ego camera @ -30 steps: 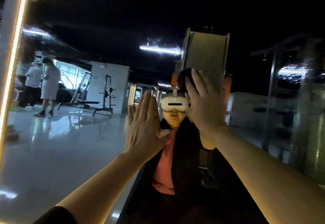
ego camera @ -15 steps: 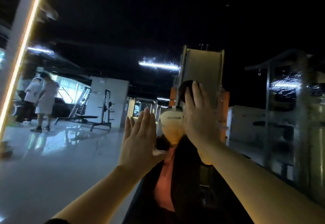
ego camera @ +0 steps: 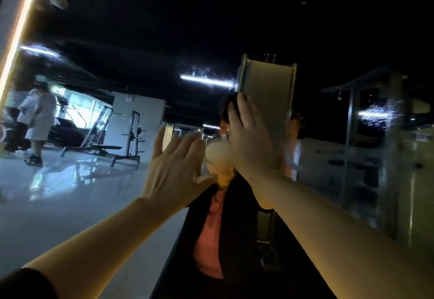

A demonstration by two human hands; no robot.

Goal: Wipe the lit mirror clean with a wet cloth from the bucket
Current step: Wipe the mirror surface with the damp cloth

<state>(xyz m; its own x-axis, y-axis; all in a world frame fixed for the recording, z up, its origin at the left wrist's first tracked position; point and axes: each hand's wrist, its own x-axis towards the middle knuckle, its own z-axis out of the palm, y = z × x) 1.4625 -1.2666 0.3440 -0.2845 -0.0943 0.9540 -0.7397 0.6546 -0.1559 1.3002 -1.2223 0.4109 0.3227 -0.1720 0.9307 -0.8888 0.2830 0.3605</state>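
Both hands risen slightly up mirror [ego camera: 98, 204] glass. Left hand [ego camera: 172, 172]: fingers straight, spread, flat. Right hand [ego camera: 250, 143]: fingers extended, pressing dark cloth [ego camera: 225, 106]. Risk: bare left palm smears glass.

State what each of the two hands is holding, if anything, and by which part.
The left hand holds nothing; its fingers are straight and spread toward the mirror. The right hand is flat with straight fingers; a dark thing shows at its fingertips, but whether that is a cloth cannot be told.
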